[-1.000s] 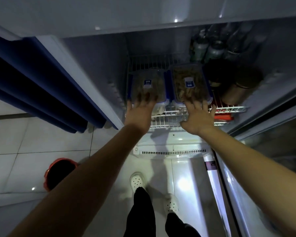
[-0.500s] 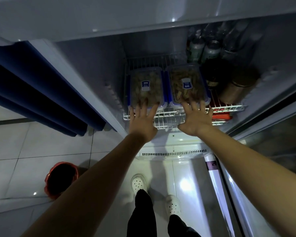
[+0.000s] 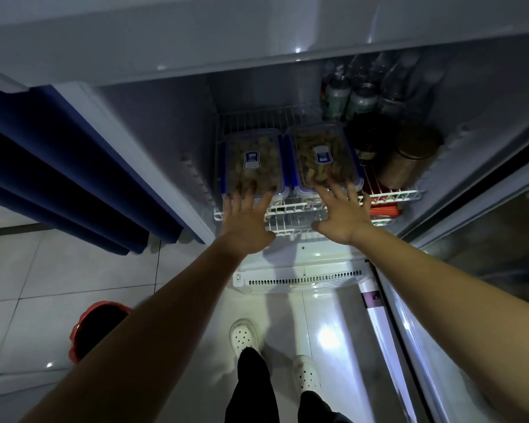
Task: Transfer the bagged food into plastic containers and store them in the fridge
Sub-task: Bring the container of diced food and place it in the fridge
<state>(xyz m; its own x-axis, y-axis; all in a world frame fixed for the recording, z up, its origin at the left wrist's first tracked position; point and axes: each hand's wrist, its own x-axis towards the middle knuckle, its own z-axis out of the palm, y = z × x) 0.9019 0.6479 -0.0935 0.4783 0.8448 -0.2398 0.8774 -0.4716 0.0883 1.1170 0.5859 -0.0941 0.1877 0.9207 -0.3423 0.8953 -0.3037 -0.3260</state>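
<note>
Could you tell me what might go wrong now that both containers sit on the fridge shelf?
1. The left container and right container sit near the front edge of the wire shelf; a further nudge from the left hand or right hand could leave them crooked or overhanging.
2. The right container lies close beside the jars; pushing it deeper may knock them.
3. The interior is dim, so whether the lids are latched is hard to check.

Two containers (image 3: 254,163) (image 3: 322,157) side by side on wire shelf (image 3: 391,195) (jars (image 3: 409,160) right, bottles (image 3: 348,99) behind).
</note>
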